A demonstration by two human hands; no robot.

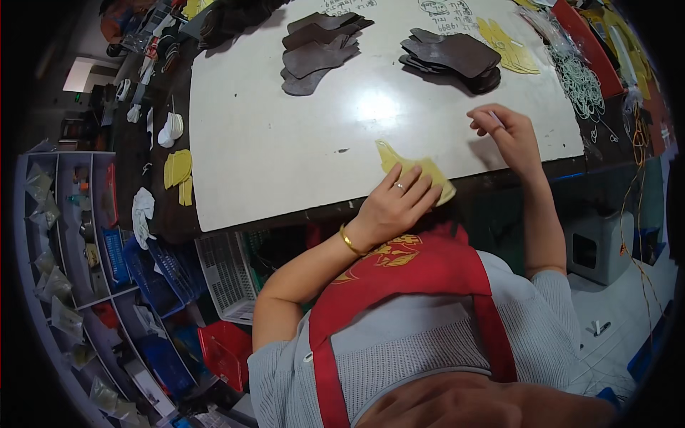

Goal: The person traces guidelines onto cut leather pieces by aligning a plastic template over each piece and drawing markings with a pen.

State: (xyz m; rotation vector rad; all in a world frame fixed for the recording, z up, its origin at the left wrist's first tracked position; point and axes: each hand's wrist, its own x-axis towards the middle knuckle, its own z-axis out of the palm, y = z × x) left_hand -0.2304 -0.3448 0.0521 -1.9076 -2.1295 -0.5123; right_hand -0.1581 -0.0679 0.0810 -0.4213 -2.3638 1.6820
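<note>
My left hand (399, 201) lies with its fingers spread flat over a yellow pattern piece (387, 155) at the table's near edge. The narrow tip of the piece points up and to the left, and its wide end shows past my fingertips. Raised to the right of it, my right hand (510, 135) is closed on a slim, light pen (497, 120), mostly hidden by the fingers. Farther back lie two piles of dark brown cut pieces, a left pile (317, 53) and a right pile (457, 57).
Yellow pieces (510, 48) lie beside the right pile. Pale green cords (581, 85) and a red box (589, 43) occupy the right side. More yellow pieces (178, 171) and a white cloth (143, 214) sit left of the white board (285, 164). Shelves (107, 299) stand lower left.
</note>
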